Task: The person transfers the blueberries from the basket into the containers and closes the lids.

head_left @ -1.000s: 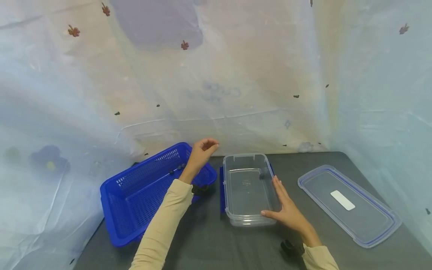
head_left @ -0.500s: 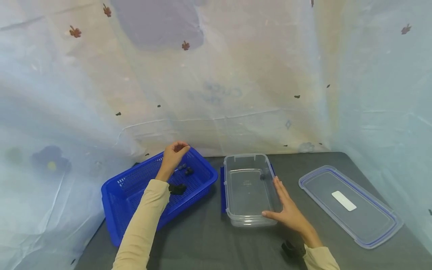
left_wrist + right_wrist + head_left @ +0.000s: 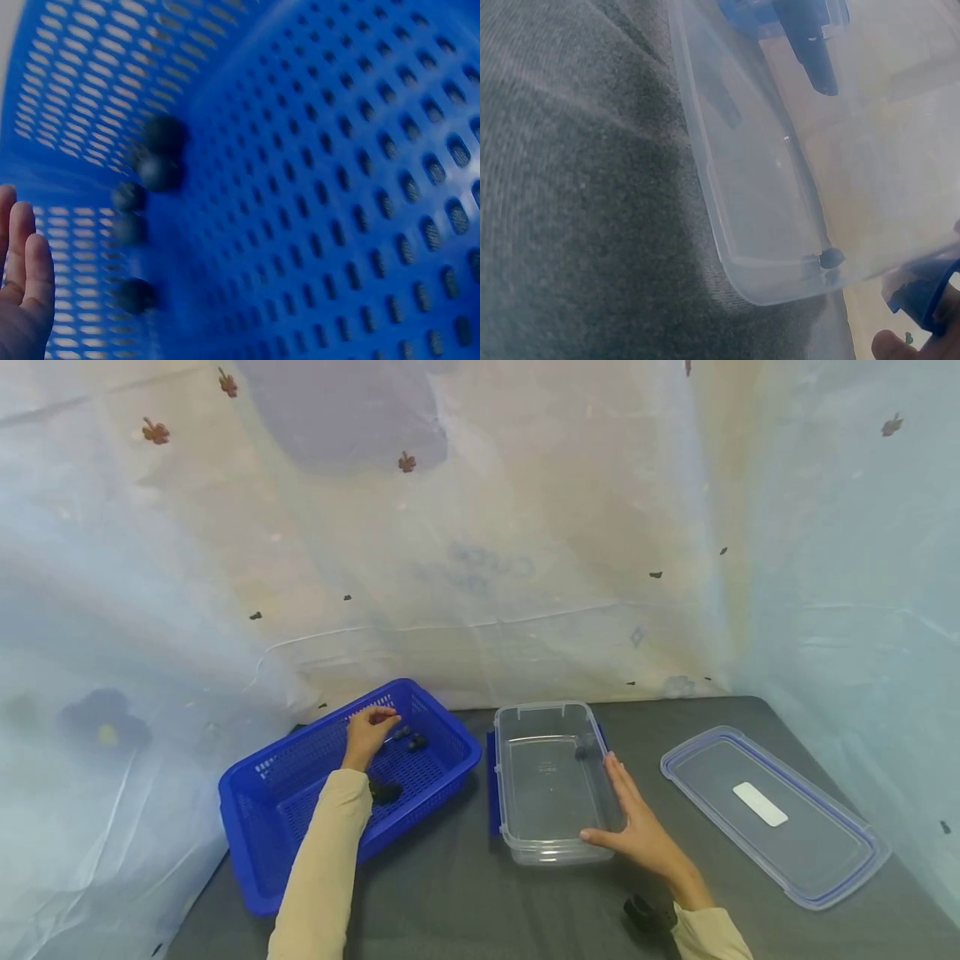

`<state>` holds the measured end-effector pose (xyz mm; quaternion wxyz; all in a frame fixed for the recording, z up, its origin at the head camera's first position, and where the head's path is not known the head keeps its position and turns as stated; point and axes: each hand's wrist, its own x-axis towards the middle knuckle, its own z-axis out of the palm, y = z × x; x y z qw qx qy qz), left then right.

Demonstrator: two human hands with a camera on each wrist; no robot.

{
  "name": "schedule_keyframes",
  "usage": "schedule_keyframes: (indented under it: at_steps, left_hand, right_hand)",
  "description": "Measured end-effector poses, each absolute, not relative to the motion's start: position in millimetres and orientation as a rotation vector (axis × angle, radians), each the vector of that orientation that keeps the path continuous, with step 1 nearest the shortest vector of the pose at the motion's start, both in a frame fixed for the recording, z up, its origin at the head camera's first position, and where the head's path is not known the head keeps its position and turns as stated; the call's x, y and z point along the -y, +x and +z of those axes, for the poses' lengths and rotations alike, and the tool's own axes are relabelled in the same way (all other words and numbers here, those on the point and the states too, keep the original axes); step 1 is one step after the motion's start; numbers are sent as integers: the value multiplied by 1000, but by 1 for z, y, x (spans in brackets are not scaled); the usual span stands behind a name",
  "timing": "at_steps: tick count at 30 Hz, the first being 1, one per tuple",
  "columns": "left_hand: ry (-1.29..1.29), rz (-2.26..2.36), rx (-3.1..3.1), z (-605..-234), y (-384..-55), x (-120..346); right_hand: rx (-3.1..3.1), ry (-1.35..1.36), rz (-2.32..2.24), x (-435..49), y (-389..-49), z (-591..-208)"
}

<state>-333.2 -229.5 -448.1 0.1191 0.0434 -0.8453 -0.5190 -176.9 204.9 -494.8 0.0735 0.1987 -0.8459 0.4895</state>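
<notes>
My left hand (image 3: 367,733) is over the left part of the blue perforated basket (image 3: 242,843), near its far wall. Its extended fingers (image 3: 39,262) show in the left wrist view with nothing held. Several small dark round balls (image 3: 417,742) lie inside, gathered along the basket's edge in the left wrist view (image 3: 161,172). My right hand (image 3: 637,831) rests against a clear plastic container (image 3: 551,852), fingers straight along its right side and thumb on the near rim. One dark ball (image 3: 830,259) sits in a corner of that container.
A clear lid (image 3: 817,852) with a blue seal and white label lies flat on the dark table (image 3: 442,910) to the right. Blue clips (image 3: 492,785) hang at the container's sides. Patterned sheeting (image 3: 525,568) stands behind the table and at both sides.
My left hand has moved left from beside the container, then lowered into the basket, uncovering more dark balls. My right hand stays at the container.
</notes>
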Motion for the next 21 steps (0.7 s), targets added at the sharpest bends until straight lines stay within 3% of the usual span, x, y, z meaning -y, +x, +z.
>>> schedule_keyframes:
  at_steps: [5, 21]
  left_hand:
    - [206, -1561, 2550, -461, -331, 236]
    - [115, -1289, 2948, -482, -333, 230]
  right_hand:
    - [2536, 612, 1475, -204, -177, -495]
    - [2504, 619, 1491, -205, -176, -495]
